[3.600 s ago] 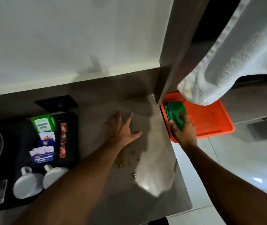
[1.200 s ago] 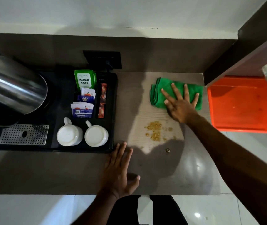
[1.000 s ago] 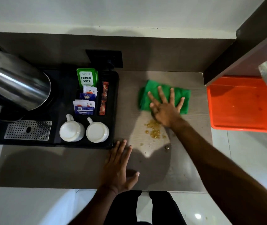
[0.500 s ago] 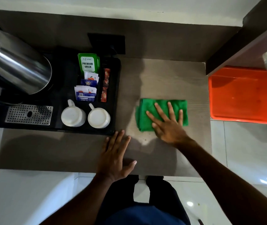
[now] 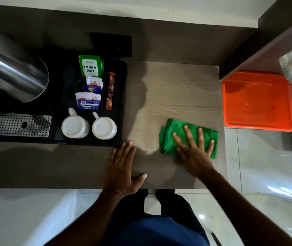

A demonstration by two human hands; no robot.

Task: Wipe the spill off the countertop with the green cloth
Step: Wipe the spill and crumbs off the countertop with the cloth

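Observation:
The folded green cloth (image 5: 173, 134) lies on the grey wood-grain countertop (image 5: 173, 96), near its right edge. My right hand (image 5: 194, 153) presses flat on the cloth with fingers spread, covering its lower right part. My left hand (image 5: 122, 167) rests flat and empty on the counter near the front edge, fingers apart, left of the cloth. No yellowish spill shows on the bare counter; anything under the cloth is hidden.
A black tray (image 5: 122, 103) at the left holds a steel kettle (image 5: 12, 75), two upturned white cups (image 5: 75, 126), tea sachets (image 5: 89, 86) and a perforated drip plate (image 5: 22, 125). An orange tray (image 5: 257, 102) sits lower, right of the counter. A dark wall panel (image 5: 258, 43) rises at the back right.
My right hand has dragged the cloth from the counter's back over the yellowish spill toward the front and slightly right. The spill is no longer visible. My left hand stayed flat on the counter.

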